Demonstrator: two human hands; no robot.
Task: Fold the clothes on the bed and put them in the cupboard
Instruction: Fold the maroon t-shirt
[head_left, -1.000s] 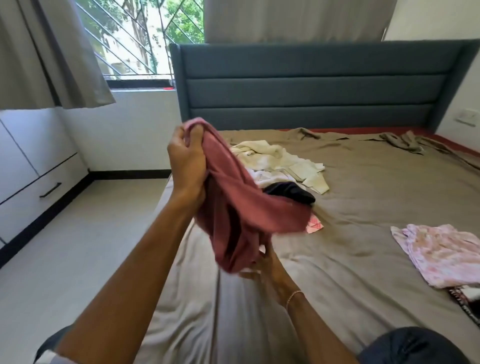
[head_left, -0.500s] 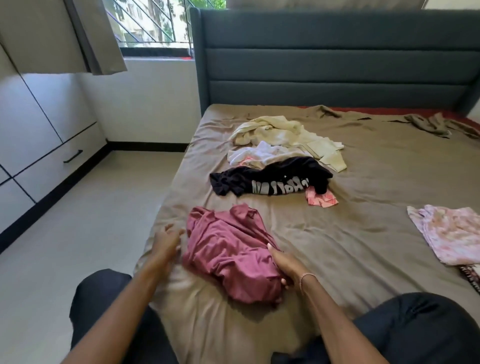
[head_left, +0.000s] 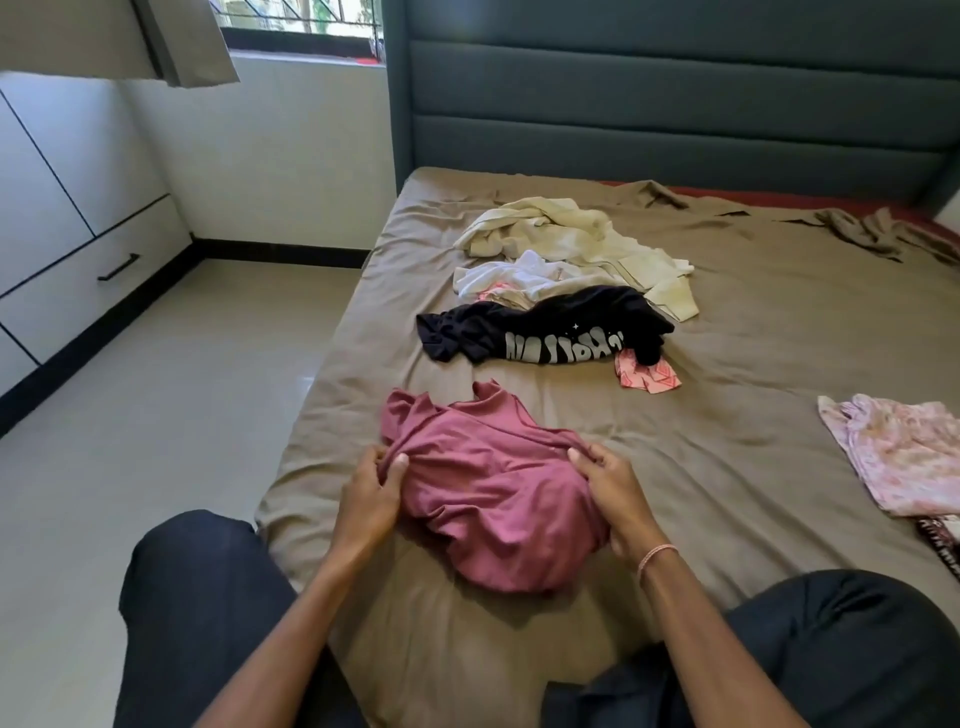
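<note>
A crumpled maroon garment (head_left: 488, 483) lies on the brown bedsheet (head_left: 727, 364) near the bed's front left corner. My left hand (head_left: 371, 493) pinches its left edge between thumb and fingers. My right hand (head_left: 613, 493) grips its right edge, fingers curled into the cloth. Farther up the bed lie a black T-shirt with white lettering (head_left: 545, 332), a white garment (head_left: 519, 275) and a cream garment (head_left: 571, 234). The white cupboard (head_left: 67, 208) with a drawer stands along the left wall.
A small pink patterned cloth (head_left: 647, 376) lies beside the black T-shirt. A pink floral garment (head_left: 904, 452) sits at the bed's right edge, a dark printed item (head_left: 943, 540) below it. My dark-trousered knees frame the bed's near edge. Tiled floor (head_left: 182, 415) runs between bed and cupboard.
The maroon garment came down from the air onto the bed. My left hand, which held it up and then let go, now pinches its left edge; my right hand has shifted up its right side.
</note>
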